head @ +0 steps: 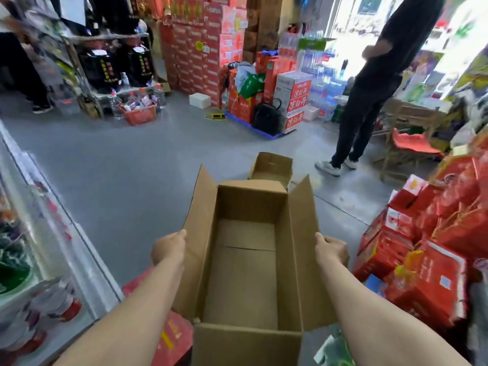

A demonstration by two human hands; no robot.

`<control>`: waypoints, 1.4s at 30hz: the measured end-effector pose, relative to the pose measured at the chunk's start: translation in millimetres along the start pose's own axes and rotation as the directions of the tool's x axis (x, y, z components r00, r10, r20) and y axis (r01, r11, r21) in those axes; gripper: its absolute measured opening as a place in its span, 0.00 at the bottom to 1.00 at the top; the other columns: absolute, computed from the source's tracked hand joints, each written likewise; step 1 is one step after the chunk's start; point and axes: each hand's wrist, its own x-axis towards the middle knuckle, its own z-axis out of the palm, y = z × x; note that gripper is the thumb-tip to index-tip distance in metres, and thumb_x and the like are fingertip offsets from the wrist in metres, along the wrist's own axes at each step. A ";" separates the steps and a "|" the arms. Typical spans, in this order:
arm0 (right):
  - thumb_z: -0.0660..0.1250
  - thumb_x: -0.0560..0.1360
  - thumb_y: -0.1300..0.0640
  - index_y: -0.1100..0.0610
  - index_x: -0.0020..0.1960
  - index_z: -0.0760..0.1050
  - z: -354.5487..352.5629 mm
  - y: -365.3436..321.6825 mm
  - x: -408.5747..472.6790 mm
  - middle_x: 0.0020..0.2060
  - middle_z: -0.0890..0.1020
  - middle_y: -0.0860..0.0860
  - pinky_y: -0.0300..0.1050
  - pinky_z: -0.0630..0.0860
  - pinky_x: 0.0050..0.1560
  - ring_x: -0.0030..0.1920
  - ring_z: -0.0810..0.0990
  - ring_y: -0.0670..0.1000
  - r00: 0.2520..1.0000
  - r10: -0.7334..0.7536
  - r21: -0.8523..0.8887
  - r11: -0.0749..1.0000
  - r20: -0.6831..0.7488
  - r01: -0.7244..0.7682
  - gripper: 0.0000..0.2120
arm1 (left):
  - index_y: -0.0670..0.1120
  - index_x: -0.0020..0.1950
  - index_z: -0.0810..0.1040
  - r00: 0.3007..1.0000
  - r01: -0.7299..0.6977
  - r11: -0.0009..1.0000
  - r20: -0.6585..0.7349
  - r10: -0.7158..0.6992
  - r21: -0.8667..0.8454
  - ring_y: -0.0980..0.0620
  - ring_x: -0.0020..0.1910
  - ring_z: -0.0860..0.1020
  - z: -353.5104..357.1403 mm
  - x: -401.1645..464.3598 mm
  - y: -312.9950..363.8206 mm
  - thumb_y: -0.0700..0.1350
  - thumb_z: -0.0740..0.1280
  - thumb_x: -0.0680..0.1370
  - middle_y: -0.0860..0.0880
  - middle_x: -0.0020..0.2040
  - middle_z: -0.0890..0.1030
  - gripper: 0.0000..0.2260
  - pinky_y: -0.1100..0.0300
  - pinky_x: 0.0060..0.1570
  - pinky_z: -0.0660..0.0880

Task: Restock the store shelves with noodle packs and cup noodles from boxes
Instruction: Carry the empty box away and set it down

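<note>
An open brown cardboard box (245, 273) is held out in front of me above the floor, its flaps spread and its inside bare. My left hand (169, 248) grips the left side flap, fingers hidden behind the cardboard. My right hand (331, 250) grips the right side flap in the same way. No noodle packs or cup noodles show inside the box.
A glass-fronted shelf (52, 233) runs along the left. Red gift boxes (422, 247) pile up on the right. A person in black (369, 88) stands ahead on the right beside a red stool (412, 146). Stacked red cartons (195, 43) and a red basket (140, 112) stand further back on the grey floor.
</note>
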 end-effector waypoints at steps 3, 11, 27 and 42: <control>0.65 0.81 0.53 0.60 0.36 0.80 18.4 -40.6 35.4 0.31 0.77 0.55 0.47 0.72 0.41 0.29 0.71 0.53 1.000 -0.009 -0.044 0.999 -0.003 0.008 0.17 | 0.38 0.60 0.82 1.000 -0.007 0.999 0.026 0.007 -0.035 0.39 0.61 0.79 42.6 32.8 37.0 0.48 0.71 0.79 0.40 0.62 0.81 0.16 0.52 0.54 0.74; 0.66 0.80 0.56 0.65 0.53 0.84 62.2 -160.8 132.9 0.44 0.84 0.62 0.52 0.78 0.54 0.45 0.81 0.63 0.999 0.016 -0.021 1.000 -0.046 -0.017 0.14 | 0.36 0.60 0.80 0.997 -0.004 0.999 0.083 0.007 -0.032 0.38 0.61 0.78 142.2 124.2 158.5 0.47 0.71 0.79 0.38 0.62 0.80 0.16 0.50 0.57 0.74; 0.65 0.81 0.54 0.66 0.53 0.83 158.8 -312.8 382.0 0.51 0.84 0.62 0.52 0.79 0.55 0.51 0.82 0.63 0.997 0.073 -0.005 0.997 -0.019 -0.073 0.15 | 0.42 0.50 0.77 0.994 0.030 1.000 0.103 -0.031 0.009 0.42 0.50 0.77 387.1 256.5 306.8 0.48 0.71 0.79 0.42 0.55 0.81 0.10 0.55 0.49 0.71; 0.64 0.82 0.51 0.57 0.57 0.84 253.6 -443.5 586.2 0.40 0.77 0.54 0.43 0.70 0.47 0.37 0.72 0.54 0.993 0.120 0.004 0.993 -0.020 -0.120 0.14 | 0.40 0.55 0.79 0.992 0.081 0.996 0.093 -0.083 0.025 0.40 0.54 0.79 575.3 381.7 437.7 0.48 0.73 0.77 0.40 0.60 0.81 0.14 0.52 0.53 0.77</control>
